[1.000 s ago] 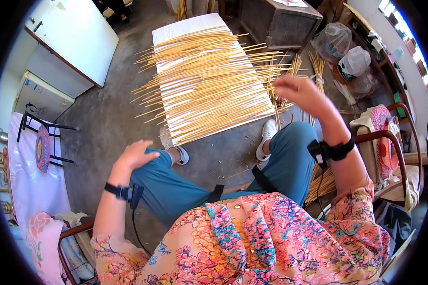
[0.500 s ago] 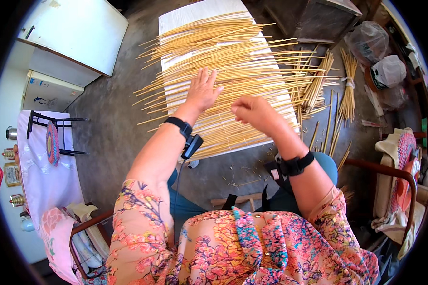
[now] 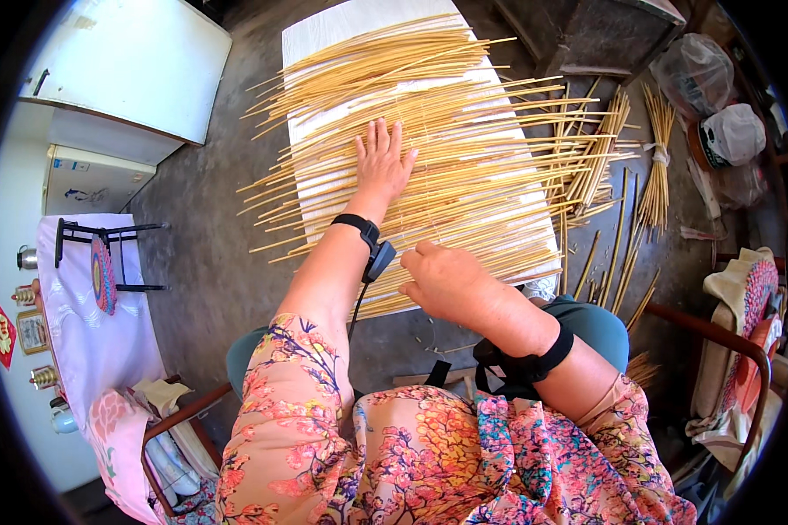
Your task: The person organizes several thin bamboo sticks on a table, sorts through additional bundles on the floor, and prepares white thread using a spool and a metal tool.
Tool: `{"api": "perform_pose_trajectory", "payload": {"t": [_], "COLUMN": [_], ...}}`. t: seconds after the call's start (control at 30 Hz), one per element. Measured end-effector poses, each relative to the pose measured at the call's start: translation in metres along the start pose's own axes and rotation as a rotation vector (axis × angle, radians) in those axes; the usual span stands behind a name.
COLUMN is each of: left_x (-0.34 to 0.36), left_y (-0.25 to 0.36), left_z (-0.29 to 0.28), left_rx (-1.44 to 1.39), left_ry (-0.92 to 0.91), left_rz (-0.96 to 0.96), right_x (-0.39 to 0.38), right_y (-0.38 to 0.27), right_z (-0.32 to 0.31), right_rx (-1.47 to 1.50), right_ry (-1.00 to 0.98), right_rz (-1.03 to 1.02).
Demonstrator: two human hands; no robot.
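Long straw-coloured stalks [image 3: 499, 122] lie crosswise in rows on a white board [image 3: 324, 31], overhanging both sides, with thin pale lines crossing them near the middle. My left hand [image 3: 382, 164] rests palm down on the middle rows, fingers stretched out. Lower and to the right, my right hand [image 3: 445, 273] is over the nearer stalks with its fingers curled; whatever they hold, if anything, I cannot make out. Both wrists wear black straps with devices. A tied bundle of stalks [image 3: 657, 162] lies on the floor at the right, beside looser stalks and short pieces.
A dark cabinet [image 3: 591, 31] and plastic-bagged containers [image 3: 692, 74] stand at back right. A white cabinet [image 3: 131, 66] is at upper left, near a black stool [image 3: 83, 232] with a woven cushion [image 3: 103, 276]. Wooden chair arms [image 3: 709, 332] flank me.
Both hands have come forward from around my knees onto the stalks. My left hand has settled flat; my right has since shifted down and left, toward the nearer rows.
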State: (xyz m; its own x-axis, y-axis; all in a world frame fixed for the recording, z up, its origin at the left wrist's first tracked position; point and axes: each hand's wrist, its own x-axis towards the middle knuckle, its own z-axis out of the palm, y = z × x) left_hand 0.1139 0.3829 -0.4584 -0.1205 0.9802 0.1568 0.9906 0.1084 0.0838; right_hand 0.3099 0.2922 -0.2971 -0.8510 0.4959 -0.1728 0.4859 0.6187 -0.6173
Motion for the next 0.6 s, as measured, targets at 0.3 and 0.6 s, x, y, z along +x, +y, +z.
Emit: {"api": "perform_pose_trajectory", "payload": {"t": [0.3, 0.6], "left_x": [0.031, 0.079], "left_y": [-0.004, -0.018], "left_z": [-0.011, 0.006], "left_rx": [-0.1, -0.036], "left_ry": [0.068, 0.021], "left_rz": [0.022, -0.058], "right_x": [-0.001, -0.002], "right_y": [-0.001, 0.012], "right_z": [-0.003, -0.01], "right_rx": [-0.019, 0.035], "right_ry": [-0.046, -0.049], "right_rz": [-0.041, -0.024]}}
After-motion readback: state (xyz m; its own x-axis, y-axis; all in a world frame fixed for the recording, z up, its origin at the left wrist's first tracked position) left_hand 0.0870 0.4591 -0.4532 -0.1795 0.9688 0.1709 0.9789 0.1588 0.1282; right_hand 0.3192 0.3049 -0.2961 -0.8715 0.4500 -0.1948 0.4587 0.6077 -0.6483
